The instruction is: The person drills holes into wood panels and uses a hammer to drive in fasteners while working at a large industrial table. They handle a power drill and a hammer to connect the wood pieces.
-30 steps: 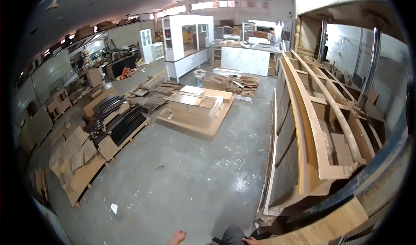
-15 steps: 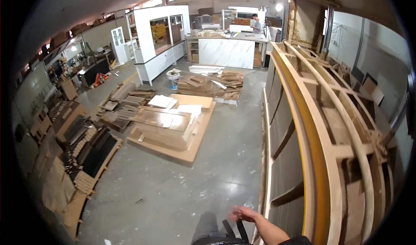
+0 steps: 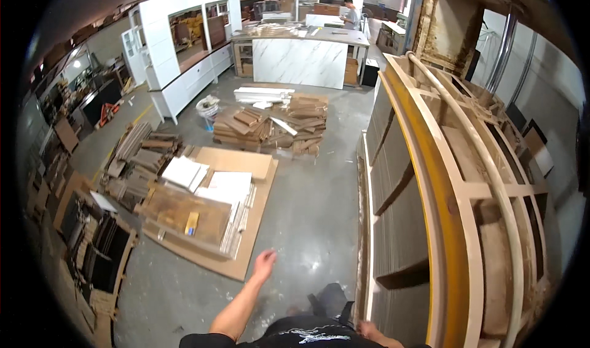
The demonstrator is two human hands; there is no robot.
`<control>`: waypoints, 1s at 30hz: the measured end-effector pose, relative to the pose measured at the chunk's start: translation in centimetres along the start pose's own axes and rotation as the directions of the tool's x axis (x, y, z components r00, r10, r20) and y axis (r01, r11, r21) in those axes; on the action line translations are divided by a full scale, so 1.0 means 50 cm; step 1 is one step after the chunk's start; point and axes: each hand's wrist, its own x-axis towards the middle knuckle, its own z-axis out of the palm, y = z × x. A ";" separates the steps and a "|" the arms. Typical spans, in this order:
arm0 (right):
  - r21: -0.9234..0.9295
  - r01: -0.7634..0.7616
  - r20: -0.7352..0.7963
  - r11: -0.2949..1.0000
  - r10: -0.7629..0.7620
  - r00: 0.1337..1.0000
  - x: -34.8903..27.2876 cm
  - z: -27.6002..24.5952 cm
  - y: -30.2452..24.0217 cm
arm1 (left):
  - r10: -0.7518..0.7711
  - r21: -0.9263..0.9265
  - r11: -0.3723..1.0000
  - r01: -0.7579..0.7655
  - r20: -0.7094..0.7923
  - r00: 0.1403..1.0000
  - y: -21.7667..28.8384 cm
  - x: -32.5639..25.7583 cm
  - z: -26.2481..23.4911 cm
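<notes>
My left hand swings out ahead of my body over the grey floor, its fingers loosely curled with nothing visible in them. Low beside my right hip is my right hand, partly cut off by my body and with its fingers unclear. It is close to the lower edge of a large press-like machine, which has a yellow beam and a pale framework. Left of my left hand lies a stack of boards on a brown sheet, with a small yellow object on top.
Ahead are piles of wood offcuts, a bucket and a marbled-front workbench. A person stands behind it. A white cabinet frame is at the far left. Dark scrap lines the left side; grey floor runs alongside the machine.
My left hand has come into view, swung forward. My right hand has dropped back toward my hip. The view has shifted forward, bringing the board stack closer and further left.
</notes>
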 end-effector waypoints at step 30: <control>-0.238 0.192 -0.185 0.952 -0.239 0.953 1.047 -0.344 -2.470 | 0.996 -0.750 -0.062 -0.659 -0.008 -0.085 1.539 1.754 0.707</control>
